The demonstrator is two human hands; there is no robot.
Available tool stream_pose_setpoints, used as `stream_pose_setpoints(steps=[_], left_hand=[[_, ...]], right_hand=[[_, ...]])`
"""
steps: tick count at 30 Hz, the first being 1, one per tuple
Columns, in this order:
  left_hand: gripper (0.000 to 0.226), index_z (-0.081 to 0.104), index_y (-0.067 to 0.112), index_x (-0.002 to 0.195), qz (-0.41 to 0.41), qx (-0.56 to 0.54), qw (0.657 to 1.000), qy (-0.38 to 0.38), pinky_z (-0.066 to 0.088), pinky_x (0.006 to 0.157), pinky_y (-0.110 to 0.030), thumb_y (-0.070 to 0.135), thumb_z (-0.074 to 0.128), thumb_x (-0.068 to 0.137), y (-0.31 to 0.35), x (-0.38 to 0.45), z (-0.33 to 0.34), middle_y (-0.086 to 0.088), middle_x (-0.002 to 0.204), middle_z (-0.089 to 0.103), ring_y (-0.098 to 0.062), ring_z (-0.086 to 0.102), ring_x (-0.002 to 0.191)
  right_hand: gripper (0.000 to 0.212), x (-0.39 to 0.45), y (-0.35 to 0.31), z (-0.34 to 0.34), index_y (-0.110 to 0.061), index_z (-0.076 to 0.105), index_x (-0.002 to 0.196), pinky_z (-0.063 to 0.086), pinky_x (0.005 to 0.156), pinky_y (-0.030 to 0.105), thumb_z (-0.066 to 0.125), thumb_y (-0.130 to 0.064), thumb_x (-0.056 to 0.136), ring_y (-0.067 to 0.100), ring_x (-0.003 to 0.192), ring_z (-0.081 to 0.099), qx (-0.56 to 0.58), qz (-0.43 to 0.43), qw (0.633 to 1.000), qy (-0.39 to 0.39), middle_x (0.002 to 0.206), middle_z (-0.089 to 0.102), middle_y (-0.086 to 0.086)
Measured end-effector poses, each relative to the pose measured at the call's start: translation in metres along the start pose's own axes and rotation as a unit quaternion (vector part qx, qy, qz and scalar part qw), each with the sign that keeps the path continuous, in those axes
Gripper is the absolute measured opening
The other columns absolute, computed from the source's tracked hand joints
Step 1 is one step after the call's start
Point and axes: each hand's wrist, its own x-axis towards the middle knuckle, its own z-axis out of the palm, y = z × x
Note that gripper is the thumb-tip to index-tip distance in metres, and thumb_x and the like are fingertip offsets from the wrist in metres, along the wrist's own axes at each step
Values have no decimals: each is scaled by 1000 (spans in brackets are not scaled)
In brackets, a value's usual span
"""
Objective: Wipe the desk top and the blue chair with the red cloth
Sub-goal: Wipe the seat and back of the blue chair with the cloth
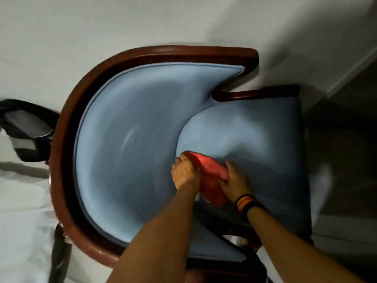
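Observation:
The blue chair (130, 127) fills the view from above, with a curved blue padded back, a blue seat and a dark red wooden frame. The red cloth (210, 176) lies bunched where the seat meets the back. My left hand (184, 172) grips the cloth's left side. My right hand (236, 180), with a striped wristband, holds the cloth's right side and presses it on the seat. The desk top is out of view.
A pale floor (81, 27) surrounds the chair. A dark object (26, 129) sits just left of the chair's back. A wall corner with a skirting board (350, 72) and a dark area lies at the right. A black cable (240, 246) runs by the near armrest.

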Motion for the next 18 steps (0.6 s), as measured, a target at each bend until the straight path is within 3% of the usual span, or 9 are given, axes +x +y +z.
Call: stream_pose_setpoints(steps=[2,4,7,9,10,12,15,17,18], left_hand=[[61,53,8,142,19,-52,998,-27,49,111,-44,29,79,91,-4,3,-12,-17,141,63,-38,60,132],[59,62,8,138,43,-114,987,-103,52,107,-39,23,85,86,-11,3,-30,-10,132,69,-29,66,125],[41,75,5,116,87,-179,947,-253,54,102,-34,6,91,78,-27,6,-73,-5,117,77,-21,71,105],[35,78,1,104,145,-143,926,-319,58,104,-41,1,94,73,-41,8,-111,-14,108,81,-25,76,97],[41,76,1,109,178,-92,923,-327,59,105,-44,4,95,72,-49,8,-131,-17,110,80,-29,77,102],[50,72,7,124,300,65,904,-298,57,106,-41,14,92,79,-62,9,-169,-13,118,78,-32,74,112],[49,59,29,145,458,338,813,-123,53,103,-37,38,68,98,-96,9,-235,0,139,69,-26,67,125],[39,65,31,139,560,340,756,-14,56,102,-38,42,54,104,-120,7,-289,1,137,71,-26,67,126],[38,70,26,134,622,315,716,29,57,103,-39,41,51,105,-135,13,-314,0,133,74,-27,68,126]], right_hand=[[27,-3,-13,-11,-13,72,105,52,85,41,72,-23,79,38,103,68,60,26,998,9,108,73,18],[24,-21,-25,-21,-14,66,74,53,72,40,69,-37,66,34,80,67,107,16,994,27,79,68,10],[45,-64,-49,-36,-11,65,80,51,81,29,66,-49,56,20,87,60,165,-45,985,39,100,61,6],[44,-100,-81,-47,-10,64,89,47,88,18,72,-42,61,11,98,60,198,-70,978,-6,122,56,0],[41,-117,-98,-48,-9,64,92,51,90,24,73,-37,64,11,99,62,205,-73,975,-40,124,58,-1],[42,-145,-132,-39,-12,65,99,55,88,42,77,-37,68,19,93,66,178,-92,974,-101,110,68,3],[54,-172,-179,-9,-26,67,106,49,99,30,66,-73,79,-4,104,61,106,-105,967,-208,115,70,-12],[58,-172,-198,7,-26,73,103,40,107,27,43,-74,91,-18,109,52,85,-89,977,-173,123,70,-14],[58,-168,-205,14,-27,74,102,41,108,30,37,-71,95,-13,110,56,93,-68,986,-120,120,70,-14]])
